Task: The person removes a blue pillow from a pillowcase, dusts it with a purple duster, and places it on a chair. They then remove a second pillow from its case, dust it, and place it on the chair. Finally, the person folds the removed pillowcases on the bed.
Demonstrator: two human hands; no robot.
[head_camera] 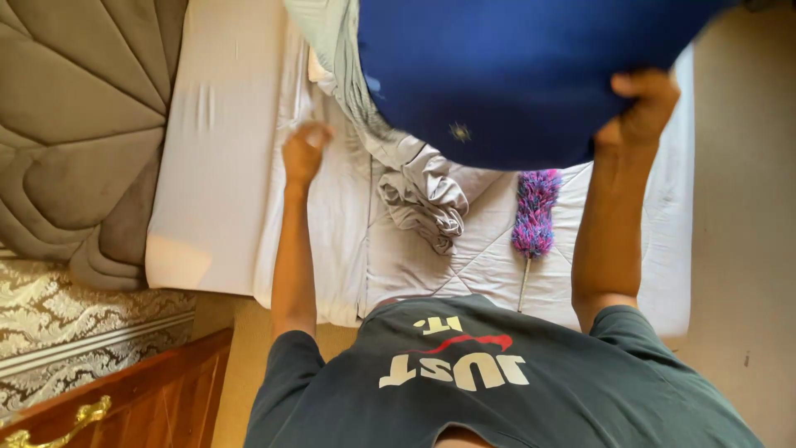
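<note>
my right hand (643,108) fingers clamped on blue cover (506,75), left hand (304,152) fisted on white sheet (332,224); i judge spreading underway, next needs even pull over bed (207,166).

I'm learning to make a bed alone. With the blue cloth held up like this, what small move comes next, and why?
Probably bring the left hand over to grip the blue cloth. Only the right hand holds it, at one edge, while the left rests near the crumpled grey sheet on the mattress.

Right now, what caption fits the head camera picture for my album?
Right hand grips a blue blanket over a white bed; left hand touches the sheet.
</note>
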